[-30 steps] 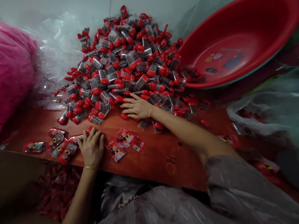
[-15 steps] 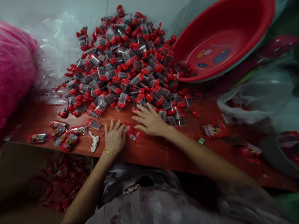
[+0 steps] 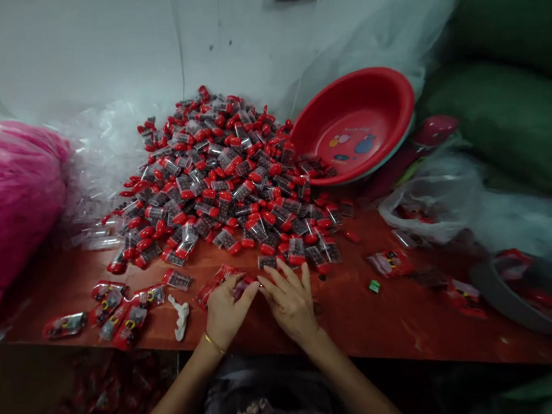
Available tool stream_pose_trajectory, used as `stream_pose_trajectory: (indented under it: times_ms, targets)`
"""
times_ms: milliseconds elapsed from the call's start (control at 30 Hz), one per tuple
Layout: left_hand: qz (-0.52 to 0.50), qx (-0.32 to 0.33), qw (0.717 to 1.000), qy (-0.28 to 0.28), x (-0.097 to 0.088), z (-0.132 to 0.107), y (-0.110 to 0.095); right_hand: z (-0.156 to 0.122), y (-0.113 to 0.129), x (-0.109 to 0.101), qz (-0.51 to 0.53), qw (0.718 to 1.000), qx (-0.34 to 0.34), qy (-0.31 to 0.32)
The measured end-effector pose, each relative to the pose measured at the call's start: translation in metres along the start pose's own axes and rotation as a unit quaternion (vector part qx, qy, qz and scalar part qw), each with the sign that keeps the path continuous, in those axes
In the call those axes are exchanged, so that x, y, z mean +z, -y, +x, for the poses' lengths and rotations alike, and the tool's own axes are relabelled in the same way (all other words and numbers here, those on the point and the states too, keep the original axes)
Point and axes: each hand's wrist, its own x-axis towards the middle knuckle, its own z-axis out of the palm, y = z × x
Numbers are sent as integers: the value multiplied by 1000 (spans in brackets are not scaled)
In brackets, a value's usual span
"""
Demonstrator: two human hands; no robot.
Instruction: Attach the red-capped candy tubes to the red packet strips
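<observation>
In the head view, my left hand (image 3: 226,311) is closed on a small red plastic packet (image 3: 241,288) with a purplish part showing; the fingers hide much of it. My right hand (image 3: 292,302) meets the packet's right edge with its fingertips, the fingers stretched out and apart. Just beyond the left hand lie more red packets (image 3: 221,274). Past both hands rises a big heap of small clear tubes with red caps (image 3: 221,199), filled with dark pieces. A white irregular piece (image 3: 180,317) rests left of my left hand.
Filled red packets (image 3: 115,313) lie at the table's left, beside a pink-filled bag (image 3: 13,213). A red basin (image 3: 355,121) leans behind the heap. On the right are a clear plastic bag (image 3: 436,198), a grey bowl (image 3: 523,294) and a green scrap (image 3: 374,286).
The view has tilted up, showing more wall. My hands have come together; the left, flat on a red packet before, now grips one. My right hand has drawn back from the heap's edge.
</observation>
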Motion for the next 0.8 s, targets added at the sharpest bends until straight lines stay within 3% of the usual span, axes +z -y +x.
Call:
stream_pose_trajectory:
  times_ms: [100, 167, 233, 300, 367, 400, 467, 567, 633, 800]
  targets:
    - [-159, -69, 985, 9, 5, 11, -4, 3, 8, 1, 49, 998, 44, -7]
    - [-242, -87, 966, -1, 8, 14, -6, 2, 7, 0, 135, 982, 132, 2]
    - [-288, -97, 953, -5, 10, 14, -8, 1, 4, -4, 264, 933, 242, 27]
    - [-306, -91, 948, -4, 13, 12, -11, 2, -2, -10, 395, 858, 321, 67]
    - [-304, -79, 949, -5, 18, 7, -16, 4, -7, -17, 473, 802, 349, 105]
    - [-299, -74, 951, -10, 21, 5, -18, 5, -9, -21, 485, 792, 354, 114]
    - [-284, -65, 956, -18, 29, 0, -23, 4, -12, -27, 469, 800, 358, 109]
    - [-275, -62, 959, -23, 43, -9, -30, -3, -12, -33, 402, 843, 348, 81]
    - [-272, -76, 959, -24, 54, -15, -34, -10, -12, -34, 356, 871, 334, 59]
    - [-292, -120, 948, -29, 69, -21, -39, -21, -15, -36, 290, 907, 305, 28]
